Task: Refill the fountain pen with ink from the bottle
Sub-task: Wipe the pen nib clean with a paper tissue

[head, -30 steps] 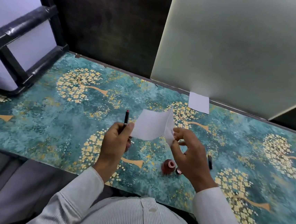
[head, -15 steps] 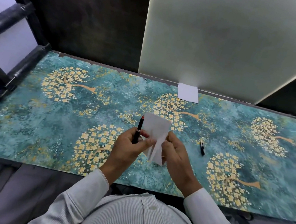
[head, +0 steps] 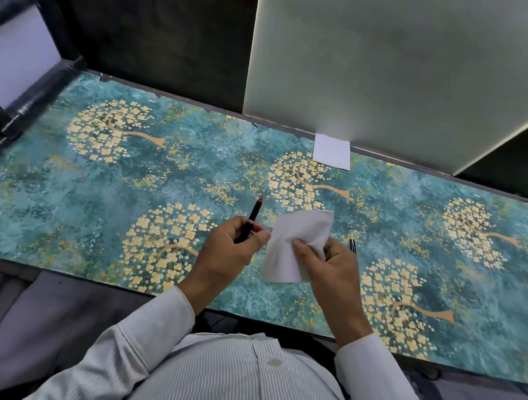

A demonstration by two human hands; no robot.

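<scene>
- Fountain pen (head: pixel 249 221), black barrel with reddish end pointed away, is gripped in the closed left hand (head: pixel 230 254) above the patterned table (head: pixel 102 190).
- White tissue (head: pixel 294 244) is pinched by the right hand (head: pixel 330 267), touching the left thumb.
- Pen cap (head: pixel 353 244) lies on the table just beyond the right hand.
- Ink bottle: hidden from view.
- Folded white paper (head: pixel 332 151) lies at the far edge.

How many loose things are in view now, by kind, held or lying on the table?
Pen body: 1, the pen in the left hand
Pen cap: 1, the cap on the table
Tissues: 2, the tissue in the right hand, the folded tissue by the wall
Ink bottle: 0 visible
Total: 4
</scene>
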